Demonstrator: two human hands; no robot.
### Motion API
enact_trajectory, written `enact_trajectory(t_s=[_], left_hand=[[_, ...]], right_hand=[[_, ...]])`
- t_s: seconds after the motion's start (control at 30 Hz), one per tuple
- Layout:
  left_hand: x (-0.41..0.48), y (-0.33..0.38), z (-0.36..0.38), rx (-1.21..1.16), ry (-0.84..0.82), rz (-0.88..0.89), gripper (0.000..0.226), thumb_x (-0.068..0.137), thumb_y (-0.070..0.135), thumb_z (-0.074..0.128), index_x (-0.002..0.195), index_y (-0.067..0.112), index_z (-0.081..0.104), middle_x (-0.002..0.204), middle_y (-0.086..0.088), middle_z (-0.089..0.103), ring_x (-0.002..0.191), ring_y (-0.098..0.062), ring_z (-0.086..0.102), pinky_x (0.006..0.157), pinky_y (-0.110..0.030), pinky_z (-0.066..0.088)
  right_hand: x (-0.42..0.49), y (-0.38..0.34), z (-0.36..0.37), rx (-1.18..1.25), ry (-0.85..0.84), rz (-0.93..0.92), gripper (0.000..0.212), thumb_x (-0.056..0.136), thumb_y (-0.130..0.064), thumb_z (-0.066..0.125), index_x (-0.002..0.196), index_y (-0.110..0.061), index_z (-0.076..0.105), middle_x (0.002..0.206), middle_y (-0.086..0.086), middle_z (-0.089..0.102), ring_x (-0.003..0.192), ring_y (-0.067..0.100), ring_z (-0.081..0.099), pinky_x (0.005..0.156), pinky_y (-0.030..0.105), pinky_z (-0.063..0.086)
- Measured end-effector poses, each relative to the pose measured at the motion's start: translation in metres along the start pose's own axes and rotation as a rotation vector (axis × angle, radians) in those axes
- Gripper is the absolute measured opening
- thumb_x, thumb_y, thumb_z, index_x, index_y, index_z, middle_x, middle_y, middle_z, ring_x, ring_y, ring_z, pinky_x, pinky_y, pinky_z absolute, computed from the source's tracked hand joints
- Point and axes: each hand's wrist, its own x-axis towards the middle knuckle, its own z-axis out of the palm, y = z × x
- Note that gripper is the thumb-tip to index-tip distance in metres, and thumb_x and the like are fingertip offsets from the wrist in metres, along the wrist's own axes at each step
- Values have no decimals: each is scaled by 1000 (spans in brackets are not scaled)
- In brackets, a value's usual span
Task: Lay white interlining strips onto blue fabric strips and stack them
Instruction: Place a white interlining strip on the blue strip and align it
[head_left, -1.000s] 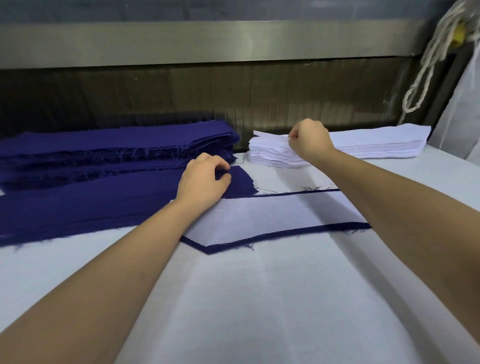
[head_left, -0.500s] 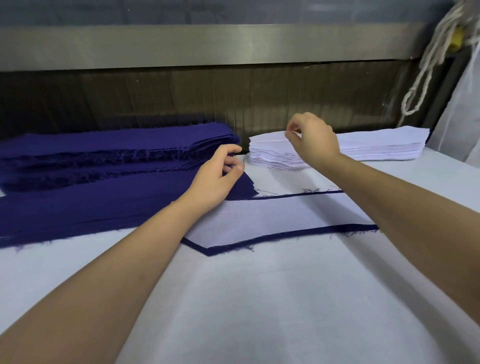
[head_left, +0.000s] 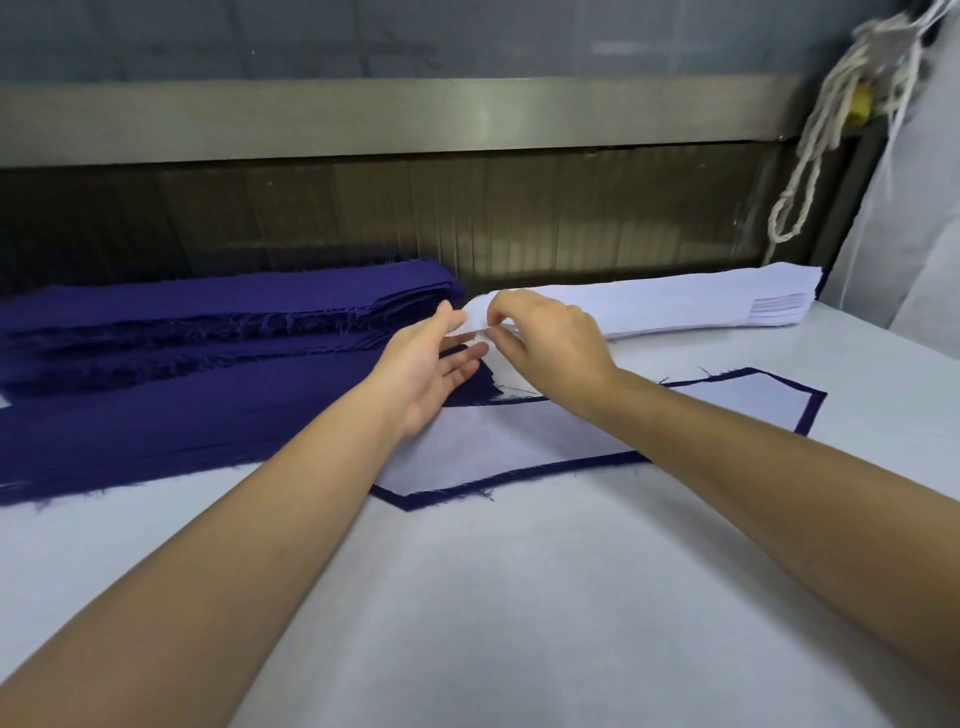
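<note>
Left hand (head_left: 426, 364): fingers straight and spread wide, thumb touching strip (head_left: 477, 309).
Right hand (head_left: 550, 343): pinches strip end, 12 o'clock.

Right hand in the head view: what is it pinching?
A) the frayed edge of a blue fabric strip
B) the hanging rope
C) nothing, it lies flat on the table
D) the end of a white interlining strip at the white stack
D: the right hand curls its fingertips on the end of a white interlining strip at the left end of the white stack, not on the blue pile.
</note>
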Motion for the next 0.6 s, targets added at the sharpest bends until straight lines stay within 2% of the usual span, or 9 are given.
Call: enact_trajectory(t_s=[0.07,0.13,0.27,0.37,0.47,0.53,0.6], left_hand=[[0,-2,-2,46,57,35,27,99,27,46,109,6,61,111,-9,63,87,-16,66,69,-21,52],[-2,-3,-3,72,105,65,21,97,23,52,106,7,62,111,-8,64,85,-15,67,68,-20,53],[-6,-2,-9,98,201,113,10,90,16,63,97,9,66,95,-4,69,76,-12,68,61,-16,54],[-12,3,-18,135,217,122,10,88,13,65,95,6,68,87,-1,70,73,-11,69,62,-16,55],[-18,7,-30,181,235,132,4,86,8,66,87,7,70,83,1,69,74,-12,65,58,-16,54],[-22,9,-38,228,246,144,8,86,4,65,87,8,71,89,-3,69,79,-13,64,57,-15,53],[-27,9,-46,302,241,167,12,86,0,63,90,8,71,91,-3,68,80,-12,63,58,-14,53]], right_hand=[[-5,1,1,25,-4,-3,17,98,-26,44,109,-18,54,117,-1,58,88,28,59,69,30,34],[-10,4,1,89,-18,9,23,96,-20,46,119,-19,50,129,-5,52,92,27,60,74,32,41],[-14,19,4,215,-90,163,45,91,-10,50,134,-19,42,140,-3,44,111,25,55,90,35,45],[-14,38,3,283,-100,328,46,90,-5,48,134,-14,43,139,5,45,112,27,54,93,36,44],[-12,61,0,407,-42,522,47,86,6,40,131,-9,47,134,12,48,109,28,52,86,32,43],[-14,73,-3,522,37,660,46,86,7,34,126,-7,51,129,12,51,103,24,49,80,29,40],[-16,82,-6,643,152,788,46,85,8,29,118,-7,58,119,10,55,105,23,51,80,27,40]])
